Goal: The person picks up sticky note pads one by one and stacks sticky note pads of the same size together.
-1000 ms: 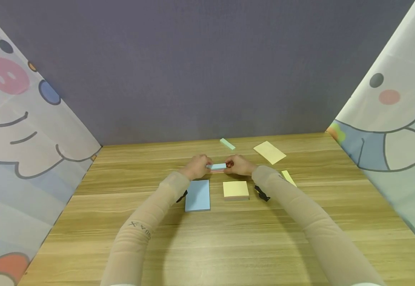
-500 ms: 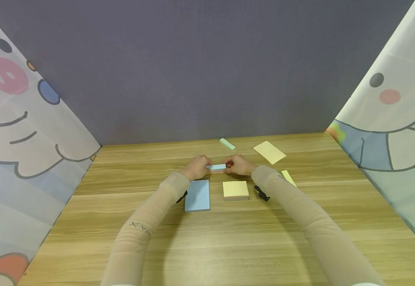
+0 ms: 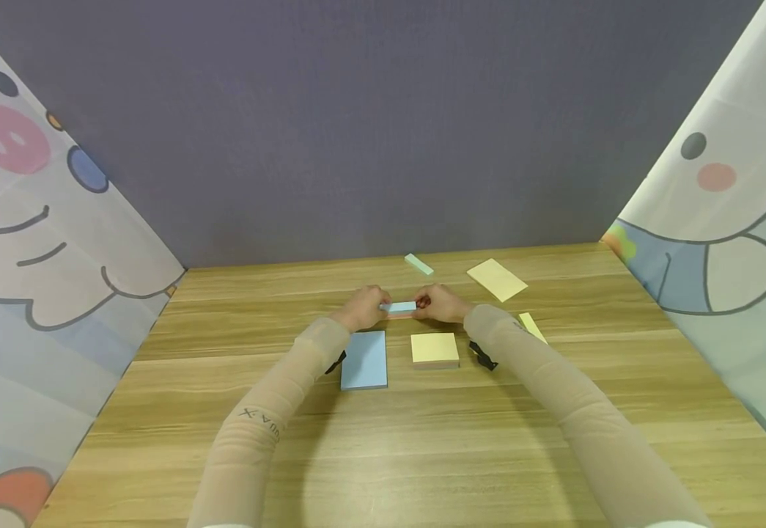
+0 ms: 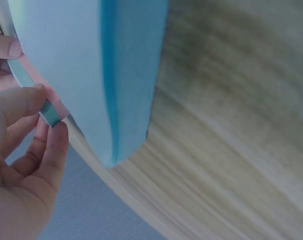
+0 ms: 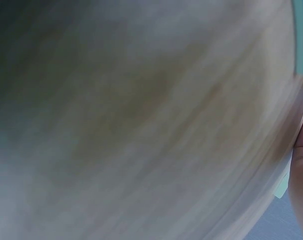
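Head: L hand point(image 3: 361, 308) & R hand point(image 3: 444, 304) pinch opp. ends of blue strip point(image 3: 399, 307), far half of desk point(image 3: 383, 455) — unmoved vs 1s ago, prob. steadying it. L wrist: fingertips nearly closed on end. R wrist: cropped — can't tell grip.

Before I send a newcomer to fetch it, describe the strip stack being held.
On the wooden table, find the left hand and right hand. Held between them is the strip stack. It shows blue over pink, unlike the pale green strip behind.
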